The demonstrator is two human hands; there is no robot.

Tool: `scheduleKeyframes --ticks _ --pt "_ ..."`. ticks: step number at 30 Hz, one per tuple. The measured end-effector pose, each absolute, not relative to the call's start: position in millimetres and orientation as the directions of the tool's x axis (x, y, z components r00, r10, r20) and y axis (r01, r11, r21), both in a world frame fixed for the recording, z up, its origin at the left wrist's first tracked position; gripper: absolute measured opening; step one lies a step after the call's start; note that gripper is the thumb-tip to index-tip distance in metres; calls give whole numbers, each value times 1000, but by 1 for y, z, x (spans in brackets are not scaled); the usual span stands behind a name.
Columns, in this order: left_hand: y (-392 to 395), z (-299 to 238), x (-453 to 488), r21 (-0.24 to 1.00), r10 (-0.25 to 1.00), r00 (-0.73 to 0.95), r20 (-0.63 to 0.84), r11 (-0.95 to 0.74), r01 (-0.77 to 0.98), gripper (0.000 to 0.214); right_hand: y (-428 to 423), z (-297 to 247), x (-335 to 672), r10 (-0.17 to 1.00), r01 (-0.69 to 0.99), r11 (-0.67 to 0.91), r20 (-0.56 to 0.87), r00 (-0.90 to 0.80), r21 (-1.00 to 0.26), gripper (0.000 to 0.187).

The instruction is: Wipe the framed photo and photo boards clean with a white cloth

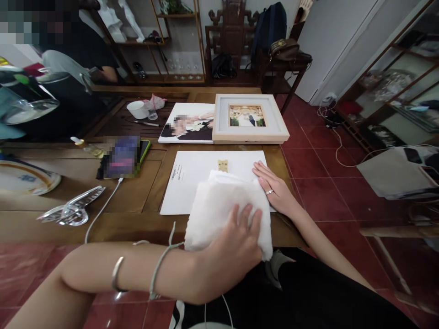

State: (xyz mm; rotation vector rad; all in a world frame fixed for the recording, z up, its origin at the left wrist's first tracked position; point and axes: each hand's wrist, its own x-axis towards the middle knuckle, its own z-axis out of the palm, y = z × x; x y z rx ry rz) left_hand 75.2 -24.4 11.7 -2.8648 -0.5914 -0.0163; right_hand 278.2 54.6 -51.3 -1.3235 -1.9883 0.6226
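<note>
A white fluffy cloth [212, 205], folded over, covers the lower middle of a white rectangular board [188, 178]. On top of the cloth is my left hand [236, 237], fingers bent and slightly parted as it grips the cloth; its thumb is hidden. My right hand [274, 187], with a ring on it, lies with fingers stretched out on the right edge of the board. A small gold metal plate [222, 165] with holes shows on the board just beyond the cloth. Small print and a barcode run along the board's left side.
Behind the board lie a photo print [192, 123] and a wooden picture frame [252, 135] on the wooden table [151, 201]. A phone [121, 157] on a cable, a silver butterfly ornament [73, 205] and a white cup [137, 109] are leftward. Another person [85, 45] is at far left.
</note>
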Motion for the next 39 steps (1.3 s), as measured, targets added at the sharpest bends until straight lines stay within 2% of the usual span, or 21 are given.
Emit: scheduleKeyframes --ticks 2,6,9,11,15,17,21,24,27,32,36,39 --pt "-20 18 65 -127 379 923 58 -915 384 25 55 -52 277 917 638 397 266 -297 -659 43" --pt "30 27 62 44 513 858 -6 -857 513 24 56 -56 278 904 679 428 285 -319 -596 44" --pt "82 33 67 81 632 771 -76 -767 636 29 56 -58 280 891 679 453 308 -333 -578 46" --pt "111 38 72 135 660 750 -53 -739 660 34 56 -59 280 889 676 458 313 -335 -577 46" --pt "145 47 98 229 621 779 88 -774 590 38 56 -57 280 890 685 456 313 -332 -568 44" --pt "150 49 117 239 574 817 60 -803 546 38 56 -54 279 888 688 460 318 -333 -562 42" --pt "148 46 141 182 535 843 -62 -824 537 32 55 -47 277 881 668 474 324 -346 -574 39" --pt "141 41 132 128 532 842 -89 -832 540 29 55 -46 276 879 665 476 321 -352 -576 41" --pt "132 33 110 46 581 807 -105 -808 587 31 55 -51 277 890 672 456 309 -336 -583 43" --pt "109 10 87 -125 662 748 -49 -747 653 32 56 -59 279 894 670 448 309 -326 -591 44" --pt "69 -4 81 -240 622 783 22 -757 608 32 57 -58 279 898 682 441 294 -328 -584 45" --pt "24 -1 74 -225 547 837 22 -813 538 28 57 -57 280 897 677 443 286 -338 -588 46"
